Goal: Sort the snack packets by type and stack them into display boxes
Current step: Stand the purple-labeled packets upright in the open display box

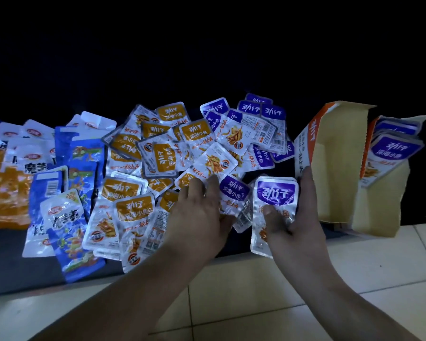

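A heap of orange-label packets (133, 193) lies in the middle, with purple-label packets (253, 112) behind it. My right hand (298, 217) grips a small stack of purple packets (276, 195), thumb on the front and fingers behind. My left hand (199, 212) rests on the heap with its fingers stretched out, touching an orange packet and the edge of a loose purple packet (234, 190). An open display box (330, 153) stands to the right, its visible inside bare cardboard. A second box (384, 217) beside it holds stacked purple packets (396, 146).
Blue packets (84, 158) and white-and-orange packets (22, 148) lie at the left on the dark mat (10, 267). Pale floor tiles (231, 291) run along the near side. Everything beyond the pile is dark.
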The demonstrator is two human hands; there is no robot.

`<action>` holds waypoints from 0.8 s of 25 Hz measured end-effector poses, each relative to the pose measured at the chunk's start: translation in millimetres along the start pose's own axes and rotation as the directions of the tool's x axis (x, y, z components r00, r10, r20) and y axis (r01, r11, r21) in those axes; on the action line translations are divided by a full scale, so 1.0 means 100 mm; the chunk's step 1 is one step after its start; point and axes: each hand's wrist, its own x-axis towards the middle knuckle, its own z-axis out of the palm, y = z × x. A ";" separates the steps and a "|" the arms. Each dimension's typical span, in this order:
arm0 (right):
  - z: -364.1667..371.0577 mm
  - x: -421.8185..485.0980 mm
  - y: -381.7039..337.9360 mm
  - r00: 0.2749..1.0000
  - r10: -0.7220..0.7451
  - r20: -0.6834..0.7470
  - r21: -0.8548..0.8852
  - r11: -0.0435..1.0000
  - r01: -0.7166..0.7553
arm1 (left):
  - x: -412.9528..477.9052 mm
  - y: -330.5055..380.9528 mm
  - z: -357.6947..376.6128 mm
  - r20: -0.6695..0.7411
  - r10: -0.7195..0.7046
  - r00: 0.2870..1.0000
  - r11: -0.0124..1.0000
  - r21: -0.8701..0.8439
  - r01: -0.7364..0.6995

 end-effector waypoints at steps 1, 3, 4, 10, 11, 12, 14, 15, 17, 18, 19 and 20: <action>0.00 0.01 -0.01 1.000 -0.006 -0.007 0.003 1.000 0.006 | 0.01 0.01 -0.02 0.049 -0.028 0.998 0.999 0.022 0.027; 0.00 0.03 0.01 1.000 0.003 -0.010 0.016 1.000 -0.003 | 0.01 0.03 -0.05 0.088 -0.052 0.995 0.998 -0.042 0.056; -0.01 0.04 0.03 1.000 0.014 -0.010 0.029 0.999 -0.014 | -0.01 0.01 -0.06 0.069 -0.041 0.997 0.993 -0.105 0.048; -0.02 0.03 0.05 0.999 0.050 0.010 0.023 0.998 -0.050 | -0.14 -0.22 -0.21 -0.016 -0.087 0.996 0.885 -0.460 0.069; -0.02 0.04 0.02 0.998 0.055 0.017 0.016 0.998 -0.055 | -0.14 -0.23 -0.25 0.046 -0.142 0.989 0.815 -0.561 0.143; -0.03 0.05 0.01 0.998 0.057 0.021 0.016 0.998 -0.058 | -0.14 -0.23 -0.29 0.112 -0.200 0.973 0.693 -0.686 0.222; -0.03 0.07 0.00 0.999 0.049 0.010 0.050 0.997 -0.050 | -0.12 -0.22 -0.38 0.168 -0.300 0.939 0.428 -0.856 0.290; -0.03 0.08 -0.01 0.999 0.045 0.003 0.063 0.997 -0.045 | -0.11 -0.20 -0.42 0.168 -0.333 0.928 0.339 -0.897 0.284; -0.03 0.09 -0.03 0.999 0.041 0.006 0.068 0.997 -0.042 | -0.11 -0.17 -0.44 0.196 -0.364 0.910 0.142 -0.954 0.263; -0.03 0.10 -0.03 0.999 0.043 0.015 0.070 0.997 -0.044 | -0.11 -0.14 -0.44 0.225 -0.370 0.901 0.036 -0.966 0.257; -0.04 0.09 -0.04 0.998 0.049 0.026 0.078 0.996 -0.051 | -0.11 -0.13 -0.40 0.259 -0.366 0.894 -0.047 -0.964 0.260; -0.04 0.09 -0.05 0.998 0.055 0.034 0.089 0.994 -0.058 | -0.13 -0.09 -0.38 0.286 -0.351 0.892 -0.095 -0.958 0.270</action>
